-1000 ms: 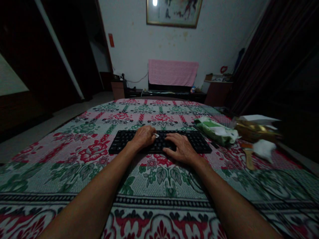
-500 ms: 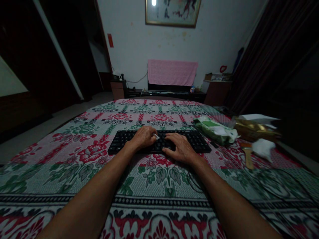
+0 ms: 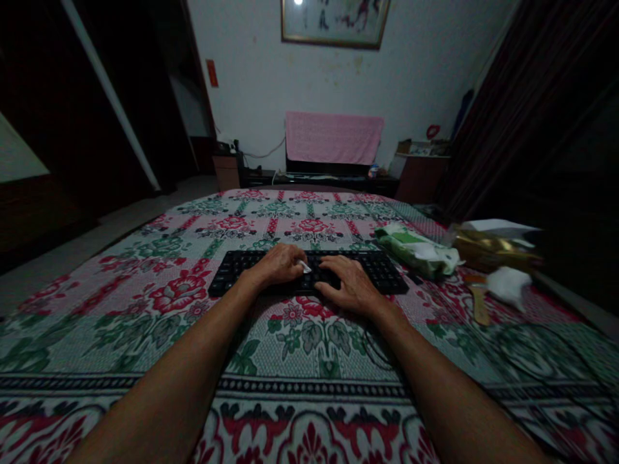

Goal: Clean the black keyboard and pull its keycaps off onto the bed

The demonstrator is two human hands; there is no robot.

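So your left hand (image 3: 280, 264) is pinching a little white wad (image 3: 304, 266) over the black keyboard (image 3: 309, 281), which is sitting at 12 o'clock; your right hand (image 3: 352, 282) is arching over it too, thumb and fingers wide apart.

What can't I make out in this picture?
In the head view:
Parts of the long black keyboard: covered by the left hand and right hand.
Full extent of the small white scrap: hidden by the left hand.
Top of the gold-framed wall picture: cut by the upper edge.
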